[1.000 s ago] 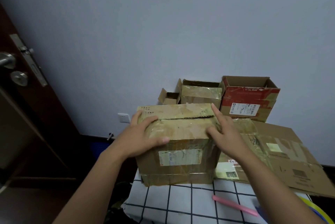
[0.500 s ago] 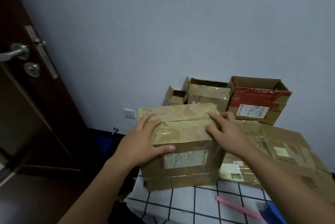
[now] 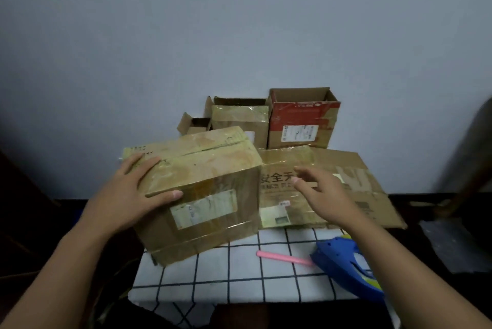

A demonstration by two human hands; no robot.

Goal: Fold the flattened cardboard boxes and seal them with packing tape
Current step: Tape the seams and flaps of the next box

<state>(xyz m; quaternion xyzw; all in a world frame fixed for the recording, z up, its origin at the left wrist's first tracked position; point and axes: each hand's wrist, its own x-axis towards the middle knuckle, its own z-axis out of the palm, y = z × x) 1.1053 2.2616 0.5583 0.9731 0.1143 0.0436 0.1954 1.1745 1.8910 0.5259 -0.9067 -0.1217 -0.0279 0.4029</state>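
Observation:
A folded brown box point(image 3: 213, 171), covered in old glossy tape, stands tilted on the left of the checked tablecloth point(image 3: 226, 275), its top flaps closed. My left hand point(image 3: 125, 195) holds its top left front edge, fingers on the top flap and thumb on the front face. My right hand point(image 3: 322, 193) is off the box, hovering with loosely spread fingers over a flattened cardboard box point(image 3: 362, 182) that lies to the right. A blue tape dispenser point(image 3: 346, 267) lies at the table's front right, partly under my right forearm.
A pink stick-like tool point(image 3: 282, 257) lies beside the dispenser. Against the wall stand three open boxes: a red one point(image 3: 303, 121), a brown one point(image 3: 239, 121) and a small one point(image 3: 193, 125). A dark chair-like shape point(image 3: 466, 163) stands at the right edge.
My right hand has lifted off the box top and moved right over the flattened cardboard. The box has turned and tilted under my left hand. The view has swung right, away from the door.

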